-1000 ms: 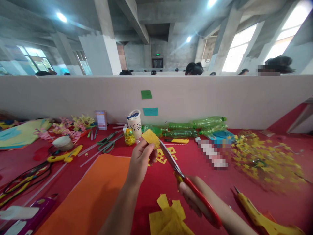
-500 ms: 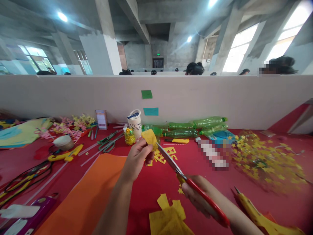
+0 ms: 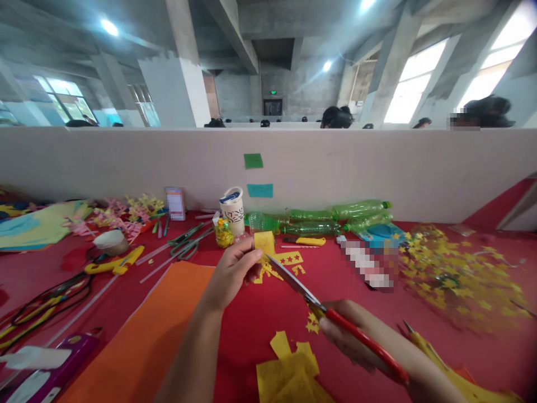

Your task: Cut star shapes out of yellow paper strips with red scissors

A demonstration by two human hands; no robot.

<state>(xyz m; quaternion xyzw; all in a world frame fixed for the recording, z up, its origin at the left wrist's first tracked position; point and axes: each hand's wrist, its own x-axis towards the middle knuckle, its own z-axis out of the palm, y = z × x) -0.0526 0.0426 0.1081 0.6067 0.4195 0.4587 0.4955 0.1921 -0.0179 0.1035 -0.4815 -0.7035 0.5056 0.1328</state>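
Pinched in the fingers of my left hand (image 3: pixel 235 272) is a small yellow sheet (image 3: pixel 264 243), held up over the table. My right hand (image 3: pixel 350 330) grips the red-handled scissors (image 3: pixel 296 284), whose blade tips meet the sheet's lower edge. Behind them lie yellow scraps (image 3: pixel 289 257) with star-shaped holes. Several cut yellow stars (image 3: pixel 312 322) rest beside the right hand, partly hidden by it. Nearer to me sits a pile of yellow sheets (image 3: pixel 289 374).
An orange sheet (image 3: pixel 159 324) covers the table left of centre. Green plastic bottles (image 3: pixel 312 228) and a white cup (image 3: pixel 232 211) line the divider (image 3: pixel 168 159). A bunch of yellow stars (image 3: pixel 453 274) stands at right. Far left is a yellow glue gun (image 3: pixel 119 263).
My left hand has turned the yellow sheet more upright and slightly lower. The scissors and right hand have shifted slightly right and down, with the tips still at the sheet.
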